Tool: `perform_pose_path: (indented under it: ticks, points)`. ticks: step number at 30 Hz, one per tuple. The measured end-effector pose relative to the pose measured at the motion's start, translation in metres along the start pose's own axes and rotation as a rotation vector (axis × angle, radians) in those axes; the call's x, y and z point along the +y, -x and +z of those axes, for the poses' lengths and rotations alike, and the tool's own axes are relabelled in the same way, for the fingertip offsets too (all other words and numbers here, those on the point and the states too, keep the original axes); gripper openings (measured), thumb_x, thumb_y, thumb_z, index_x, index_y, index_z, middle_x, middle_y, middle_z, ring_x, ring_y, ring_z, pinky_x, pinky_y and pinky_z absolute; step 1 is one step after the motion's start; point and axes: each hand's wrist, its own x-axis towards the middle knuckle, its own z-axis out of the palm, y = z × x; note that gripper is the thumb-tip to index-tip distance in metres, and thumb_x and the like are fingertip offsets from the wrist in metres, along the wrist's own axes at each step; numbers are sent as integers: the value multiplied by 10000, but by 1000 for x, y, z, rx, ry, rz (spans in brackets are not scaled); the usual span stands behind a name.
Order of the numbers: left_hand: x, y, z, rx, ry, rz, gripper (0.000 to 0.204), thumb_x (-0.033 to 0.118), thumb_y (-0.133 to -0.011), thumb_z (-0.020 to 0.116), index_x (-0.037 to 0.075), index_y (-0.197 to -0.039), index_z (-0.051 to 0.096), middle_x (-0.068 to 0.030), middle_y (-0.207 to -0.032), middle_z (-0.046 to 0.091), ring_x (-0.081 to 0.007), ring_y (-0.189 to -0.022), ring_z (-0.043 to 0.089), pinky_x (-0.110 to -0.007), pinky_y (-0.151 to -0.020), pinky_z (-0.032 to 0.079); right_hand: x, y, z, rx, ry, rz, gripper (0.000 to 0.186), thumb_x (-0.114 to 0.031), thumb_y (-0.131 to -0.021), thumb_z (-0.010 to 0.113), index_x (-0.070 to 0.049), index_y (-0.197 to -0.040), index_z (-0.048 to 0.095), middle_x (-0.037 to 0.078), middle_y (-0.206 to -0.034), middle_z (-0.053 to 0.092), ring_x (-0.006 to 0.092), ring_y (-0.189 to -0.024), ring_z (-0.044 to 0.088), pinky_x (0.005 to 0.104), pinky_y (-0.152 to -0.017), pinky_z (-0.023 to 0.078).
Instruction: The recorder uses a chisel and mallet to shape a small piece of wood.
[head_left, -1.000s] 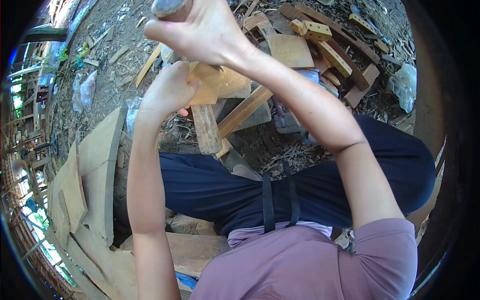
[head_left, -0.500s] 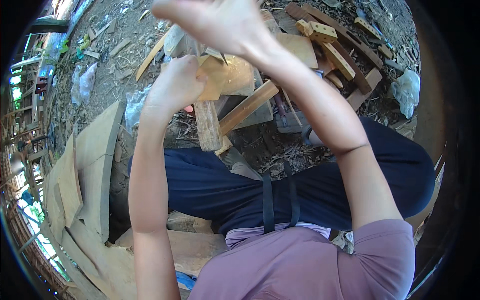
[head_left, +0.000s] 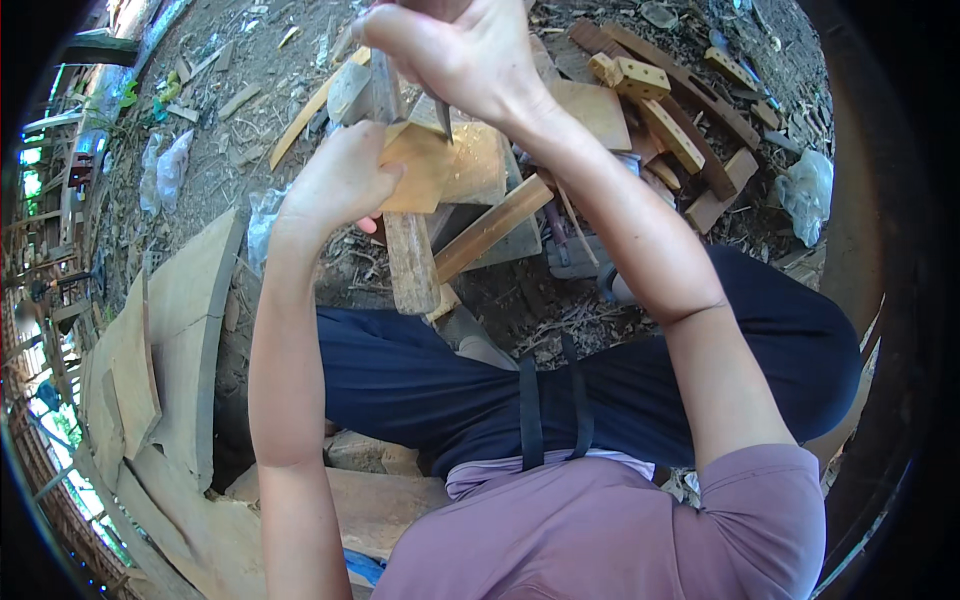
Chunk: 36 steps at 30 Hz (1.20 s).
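Pale, dry wood everywhere: a flat, roughly wedge-shaped piece of light timber (head_left: pixel 445 165), grain running lengthwise, propped upright on a rough block (head_left: pixel 412 262) with weathered, fibrous sides. Left hand (head_left: pixel 340 180) pressed against the left edge of that flat piece, fingers curled round it and grasping it steady. Right hand (head_left: pixel 465 55) raised just above, fist clenched around a tool handle, mostly hidden inside the palm; a dull grey metal blade (head_left: pixel 440 115) poking down from the fist, tip touching the top edge of the flat piece. Kind of tool hard to tell beyond that.

Leaning under the flat piece toward the right, a long square-edged batten (head_left: pixel 490 230), smooth and tan. Behind the hands, on dark earth littered with chips and shavings, a loose heap of sawn offcuts (head_left: pixel 680 140): short blocks, slanted slats, one with drilled holes. Crumpled translucent plastic bag (head_left: pixel 805 195) at far right, another bit of plastic sheet (head_left: pixel 165 170) at far left. Broad curved planks (head_left: pixel 185 340) with bark-rough edges stacked on the left side, beside dark blue trousers (head_left: pixel 420 380); a mauve shirt (head_left: pixel 620 530) filling the lower edge.
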Motion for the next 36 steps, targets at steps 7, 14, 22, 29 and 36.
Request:
perform_pose_path:
  ticks: [7, 14, 22, 29, 36]
  points:
    - [0, 0, -6, -15, 74, -42, 385, 124, -888, 584, -136, -1158, 498, -181, -913, 614, -190, -586, 658, -262, -409, 540, -9, -23, -5, -52, -201, -108, 117, -51, -740, 597, -56, -689, 492, -33, -627, 488, 49, -577, 444, 242, -536, 383]
    - [-3, 3, 5, 57, 5, 46, 367, 112, -879, 570, -142, -1134, 502, -237, -952, 627, -235, -568, 664, -301, -439, 549, 33, 21, 9, -62, 96, 108, 196, -180, -704, 680, -12, -799, 646, 84, -725, 672, 153, -683, 645, 323, -668, 527]
    - [3, 1, 1, 16, 4, -18, 366, 123, -883, 580, -127, -1145, 523, -197, -925, 629, -199, -555, 656, -276, -414, 533, 37, 14, 5, -16, 74, 48, 196, -181, -710, 682, -5, -779, 627, 71, -694, 645, 141, -674, 625, 321, -649, 519]
    - [1, 6, 0, 28, 9, 1, 361, 127, -879, 578, -147, -1108, 528, -202, -902, 624, -200, -522, 650, -277, -402, 527, 10, -8, -14, -78, -70, -32, 81, -50, -749, 602, -25, -718, 531, -11, -658, 527, 51, -621, 488, 233, -577, 412]
    - [-2, 1, 4, -2, 26, -11, 363, 130, -880, 576, -147, -1110, 528, -189, -887, 627, -200, -562, 661, -284, -402, 532, 2, 3, 1, -70, 44, 87, 149, -109, -713, 627, -37, -712, 497, 9, -633, 498, 87, -607, 457, 292, -578, 408]
